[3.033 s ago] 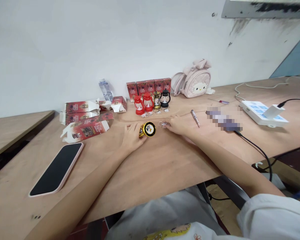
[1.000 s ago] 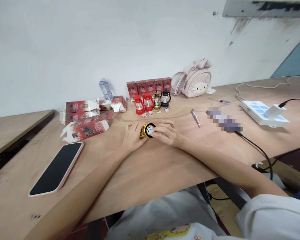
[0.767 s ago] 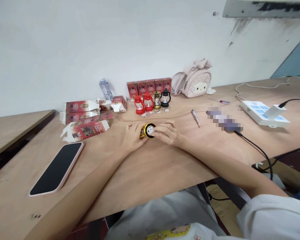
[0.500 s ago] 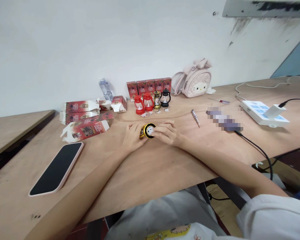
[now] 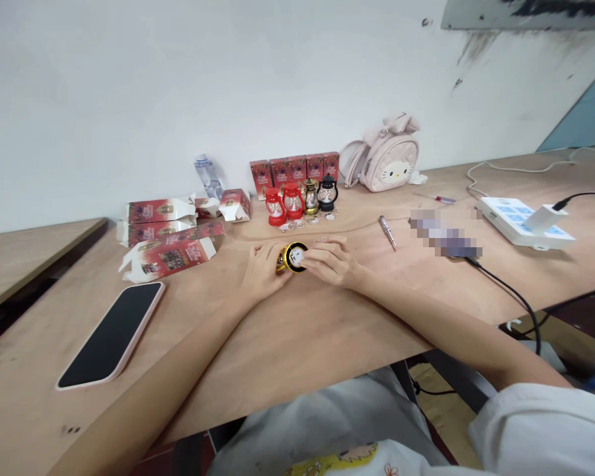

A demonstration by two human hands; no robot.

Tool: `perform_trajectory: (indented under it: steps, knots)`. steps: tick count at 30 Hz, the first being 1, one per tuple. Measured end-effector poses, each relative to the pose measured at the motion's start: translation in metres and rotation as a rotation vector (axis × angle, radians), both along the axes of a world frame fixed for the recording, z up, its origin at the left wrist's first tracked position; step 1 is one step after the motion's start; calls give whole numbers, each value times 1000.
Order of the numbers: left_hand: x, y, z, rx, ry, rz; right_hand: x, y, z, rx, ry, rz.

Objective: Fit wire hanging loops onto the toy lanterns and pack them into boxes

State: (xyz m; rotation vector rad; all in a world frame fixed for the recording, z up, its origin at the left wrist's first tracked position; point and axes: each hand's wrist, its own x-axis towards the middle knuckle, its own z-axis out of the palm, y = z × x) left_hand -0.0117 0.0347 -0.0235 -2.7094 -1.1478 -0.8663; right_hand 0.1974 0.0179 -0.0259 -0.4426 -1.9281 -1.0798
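Note:
A small golden toy lantern [image 5: 281,260] lies on its side with its round base, black-ringed with a white centre, turned towards me. My left hand [image 5: 264,272] is closed around its body. At the base, the fingertips of my right hand [image 5: 332,263] are pressed together against the white centre; anything between them is hidden. A thin wire handle [image 5: 320,241] shows just behind my right fingers. Farther back stand two red lanterns [image 5: 293,202], a bronze lantern [image 5: 311,198] and a black lantern [image 5: 328,195], with small rings or tags lying in front of them.
Red boxes [image 5: 297,170] line the wall; opened boxes [image 5: 171,258] lie left, near a bottle [image 5: 208,177]. A phone [image 5: 112,337] is at front left. To the right are a screwdriver [image 5: 387,233], a pink bag [image 5: 389,162], a blurred-out device [image 5: 446,238] and a power strip [image 5: 523,223].
Both hands stay at the lantern in nearly the same pose. The whole view has shifted very slightly; nothing on the table has visibly moved.

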Motion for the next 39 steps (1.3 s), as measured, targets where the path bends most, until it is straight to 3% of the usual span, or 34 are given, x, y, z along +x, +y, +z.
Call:
perform_trajectory:
  steps: [10,15,20,26,33,36,39]
  knots:
    - [0,0,0,-2,21,22,0,2,-5,-97,16,-1]
    - [0,3,-3,19,18,23,-2,-2,1,11,40,52]
    - [0,3,-3,31,24,34,-2,-2,2,-12,11,-8]
    - [0,3,-3,48,23,36,-3,-2,3,27,20,43]
    - [0,2,-2,36,9,22,3,1,-1,-67,-21,51]
    - [-1,2,-2,46,1,15,5,3,-5,-170,-53,-8]
    - [-1,2,-3,44,-4,19,4,3,-5,-159,-33,-32]
